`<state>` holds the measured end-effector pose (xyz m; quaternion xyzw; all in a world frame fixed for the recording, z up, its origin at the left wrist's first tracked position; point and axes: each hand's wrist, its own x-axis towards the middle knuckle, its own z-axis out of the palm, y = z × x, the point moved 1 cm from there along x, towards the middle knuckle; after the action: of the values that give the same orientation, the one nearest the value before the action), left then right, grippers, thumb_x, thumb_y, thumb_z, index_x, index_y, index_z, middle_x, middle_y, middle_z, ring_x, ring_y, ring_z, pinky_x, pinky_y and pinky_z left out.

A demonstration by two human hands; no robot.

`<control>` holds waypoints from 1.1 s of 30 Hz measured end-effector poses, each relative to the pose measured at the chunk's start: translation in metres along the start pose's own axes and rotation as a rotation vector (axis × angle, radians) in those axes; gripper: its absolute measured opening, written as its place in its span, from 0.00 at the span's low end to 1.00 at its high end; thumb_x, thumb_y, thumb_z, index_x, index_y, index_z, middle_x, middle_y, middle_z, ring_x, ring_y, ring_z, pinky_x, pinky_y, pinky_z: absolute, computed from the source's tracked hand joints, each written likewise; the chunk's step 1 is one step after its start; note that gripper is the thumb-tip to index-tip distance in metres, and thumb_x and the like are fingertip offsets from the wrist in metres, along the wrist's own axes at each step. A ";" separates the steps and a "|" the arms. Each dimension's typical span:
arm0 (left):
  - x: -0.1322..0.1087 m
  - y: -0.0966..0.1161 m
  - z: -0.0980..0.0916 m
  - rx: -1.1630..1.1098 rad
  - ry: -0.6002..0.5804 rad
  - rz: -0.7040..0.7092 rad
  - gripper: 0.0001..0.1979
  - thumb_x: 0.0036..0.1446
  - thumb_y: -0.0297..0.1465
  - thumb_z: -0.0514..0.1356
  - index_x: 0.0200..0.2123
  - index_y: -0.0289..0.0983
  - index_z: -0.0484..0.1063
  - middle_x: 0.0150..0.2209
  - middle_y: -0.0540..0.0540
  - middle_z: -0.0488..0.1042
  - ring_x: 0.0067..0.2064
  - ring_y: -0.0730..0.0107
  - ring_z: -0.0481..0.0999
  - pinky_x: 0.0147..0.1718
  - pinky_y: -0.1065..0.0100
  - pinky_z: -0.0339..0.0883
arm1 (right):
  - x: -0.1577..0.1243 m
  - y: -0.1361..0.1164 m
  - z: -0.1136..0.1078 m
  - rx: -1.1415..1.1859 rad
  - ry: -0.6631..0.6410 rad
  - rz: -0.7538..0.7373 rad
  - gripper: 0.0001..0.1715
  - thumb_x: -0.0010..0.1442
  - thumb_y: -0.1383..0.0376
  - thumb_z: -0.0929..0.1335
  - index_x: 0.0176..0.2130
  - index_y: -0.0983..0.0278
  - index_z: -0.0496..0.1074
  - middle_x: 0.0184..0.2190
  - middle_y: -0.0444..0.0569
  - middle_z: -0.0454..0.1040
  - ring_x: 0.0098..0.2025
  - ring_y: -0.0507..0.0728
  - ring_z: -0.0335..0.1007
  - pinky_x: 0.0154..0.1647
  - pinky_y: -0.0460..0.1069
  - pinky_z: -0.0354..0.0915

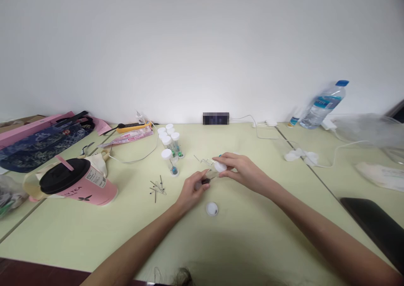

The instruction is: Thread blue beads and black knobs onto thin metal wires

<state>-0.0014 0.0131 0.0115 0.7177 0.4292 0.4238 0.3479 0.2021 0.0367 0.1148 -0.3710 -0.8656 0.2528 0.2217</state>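
My left hand (192, 191) is closed around a small clear vial (212, 174) with something dark at its lower end. The vial lies tilted, its other end toward my right hand (244, 170). Fingers of that hand pinch a white cap (220, 167) at the vial's mouth; whether it is screwed on I cannot tell. Just below, a round white lid (212, 209) rests on the table, with a small dark bit in it. Thin metal pins (157, 189) lie scattered to the left. Bent metal wires (203, 160) are behind my hands. Several white-capped vials (166, 154) stand at the back left.
On the left of the pale green table (139, 235) a pink cup (91, 187) with a black lid leans over. A water bottle (325, 105), white cables (268, 137) and a black flat object (374, 225) are at the right. A small dark clock-like box (216, 118) stands by the wall.
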 end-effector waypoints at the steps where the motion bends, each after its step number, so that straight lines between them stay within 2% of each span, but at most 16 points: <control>1: 0.001 0.001 0.000 0.004 -0.006 -0.001 0.18 0.58 0.36 0.57 0.50 0.39 0.70 0.39 0.44 0.74 0.40 0.62 0.72 0.42 0.62 0.64 | 0.000 -0.001 0.003 0.005 0.008 -0.006 0.21 0.63 0.60 0.64 0.56 0.57 0.67 0.47 0.50 0.71 0.41 0.59 0.69 0.41 0.53 0.64; 4: 0.001 0.005 0.004 0.019 -0.011 0.001 0.15 0.59 0.35 0.56 0.49 0.40 0.70 0.43 0.43 0.74 0.43 0.60 0.72 0.44 0.61 0.65 | 0.000 -0.002 0.022 0.097 0.032 -0.001 0.30 0.62 0.60 0.65 0.62 0.52 0.56 0.47 0.48 0.71 0.45 0.60 0.68 0.45 0.55 0.63; 6: 0.001 0.005 0.005 0.034 -0.008 -0.003 0.16 0.58 0.35 0.56 0.50 0.41 0.69 0.45 0.43 0.74 0.46 0.59 0.72 0.46 0.59 0.64 | 0.001 -0.001 0.038 0.216 0.082 0.031 0.35 0.60 0.61 0.66 0.63 0.53 0.50 0.45 0.48 0.72 0.46 0.60 0.68 0.47 0.56 0.63; 8: -0.001 0.005 0.001 0.134 0.010 0.039 0.18 0.57 0.35 0.58 0.51 0.41 0.67 0.47 0.42 0.73 0.49 0.56 0.70 0.48 0.57 0.63 | 0.005 0.002 0.053 0.311 0.146 0.035 0.31 0.58 0.63 0.67 0.59 0.56 0.55 0.44 0.48 0.72 0.47 0.61 0.69 0.48 0.56 0.64; 10: -0.003 0.004 -0.012 0.334 0.077 0.167 0.20 0.56 0.35 0.60 0.52 0.41 0.66 0.48 0.41 0.72 0.51 0.54 0.69 0.49 0.55 0.62 | 0.014 0.003 0.065 0.341 0.183 0.014 0.23 0.58 0.64 0.67 0.52 0.58 0.61 0.44 0.48 0.72 0.48 0.60 0.69 0.48 0.55 0.64; 12: -0.005 0.005 -0.034 0.508 0.220 0.352 0.19 0.56 0.33 0.60 0.52 0.41 0.65 0.47 0.40 0.72 0.50 0.55 0.69 0.50 0.55 0.61 | 0.029 0.003 0.074 0.338 0.203 0.000 0.17 0.59 0.63 0.66 0.49 0.58 0.63 0.44 0.48 0.72 0.48 0.60 0.69 0.49 0.54 0.63; 14: -0.006 0.009 -0.061 0.608 0.460 0.462 0.21 0.56 0.31 0.60 0.53 0.41 0.62 0.48 0.39 0.70 0.52 0.55 0.68 0.51 0.55 0.60 | 0.048 0.002 0.082 0.332 0.229 -0.001 0.17 0.60 0.63 0.66 0.49 0.59 0.62 0.43 0.47 0.72 0.46 0.59 0.70 0.47 0.53 0.64; 16: -0.005 0.013 -0.084 0.655 0.721 0.446 0.28 0.53 0.34 0.63 0.55 0.40 0.58 0.50 0.38 0.66 0.54 0.53 0.65 0.52 0.53 0.59 | 0.067 0.004 0.091 0.323 0.251 0.003 0.18 0.61 0.62 0.65 0.50 0.58 0.60 0.42 0.47 0.73 0.46 0.58 0.70 0.46 0.52 0.64; 17: -0.004 0.014 -0.093 0.666 0.770 0.385 0.35 0.49 0.37 0.66 0.57 0.39 0.56 0.53 0.36 0.63 0.56 0.50 0.62 0.54 0.50 0.57 | 0.076 0.006 0.097 0.314 0.261 0.008 0.18 0.61 0.61 0.65 0.51 0.58 0.59 0.44 0.48 0.72 0.47 0.58 0.70 0.47 0.52 0.64; 19: 0.000 0.012 -0.102 0.671 0.757 0.269 0.47 0.43 0.42 0.68 0.61 0.36 0.48 0.59 0.33 0.54 0.61 0.46 0.54 0.57 0.48 0.52 | 0.088 0.011 0.109 0.286 0.271 0.023 0.16 0.62 0.63 0.64 0.50 0.58 0.60 0.47 0.49 0.72 0.47 0.59 0.70 0.47 0.53 0.64; 20: 0.003 0.008 -0.103 0.675 0.703 0.216 0.51 0.43 0.43 0.68 0.63 0.36 0.43 0.60 0.32 0.50 0.62 0.45 0.51 0.58 0.47 0.49 | 0.093 0.015 0.114 0.265 0.275 0.034 0.15 0.62 0.64 0.64 0.49 0.58 0.61 0.47 0.50 0.71 0.47 0.59 0.69 0.47 0.53 0.63; 23: 0.010 -0.010 -0.100 0.655 0.533 0.072 0.52 0.44 0.43 0.67 0.64 0.36 0.40 0.62 0.32 0.48 0.64 0.44 0.48 0.59 0.47 0.48 | 0.101 0.026 0.128 0.181 0.287 0.060 0.11 0.59 0.66 0.67 0.43 0.61 0.66 0.43 0.52 0.71 0.47 0.61 0.68 0.48 0.55 0.61; 25: 0.012 -0.023 -0.098 0.637 0.488 -0.016 0.50 0.43 0.41 0.67 0.63 0.36 0.43 0.60 0.32 0.51 0.63 0.43 0.50 0.58 0.45 0.49 | 0.107 0.032 0.133 0.136 0.286 0.059 0.09 0.58 0.66 0.68 0.41 0.62 0.68 0.40 0.51 0.71 0.45 0.61 0.68 0.46 0.54 0.62; 29: 0.015 -0.043 -0.096 0.477 0.420 -0.137 0.41 0.47 0.38 0.64 0.62 0.39 0.49 0.55 0.36 0.57 0.54 0.49 0.65 0.48 0.49 0.63 | 0.115 0.037 0.138 0.070 0.284 0.029 0.09 0.59 0.65 0.68 0.42 0.63 0.68 0.39 0.50 0.71 0.39 0.57 0.71 0.42 0.51 0.65; 31: 0.015 -0.046 -0.096 0.450 0.396 -0.161 0.40 0.49 0.37 0.63 0.62 0.40 0.48 0.54 0.37 0.59 0.47 0.54 0.71 0.43 0.52 0.67 | 0.115 0.035 0.135 0.037 0.306 0.010 0.13 0.61 0.64 0.67 0.47 0.65 0.66 0.40 0.52 0.70 0.38 0.57 0.71 0.41 0.52 0.66; 33: 0.015 -0.043 -0.097 0.465 0.396 -0.167 0.43 0.49 0.38 0.64 0.64 0.41 0.45 0.55 0.35 0.58 0.48 0.53 0.71 0.42 0.53 0.68 | 0.113 0.030 0.128 -0.001 0.349 -0.018 0.20 0.63 0.63 0.65 0.53 0.67 0.61 0.45 0.56 0.69 0.41 0.58 0.70 0.43 0.53 0.67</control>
<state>-0.0988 0.0567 0.0178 0.6439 0.6314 0.4158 0.1178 0.0740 0.1049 0.0199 -0.4016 -0.8174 0.1820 0.3708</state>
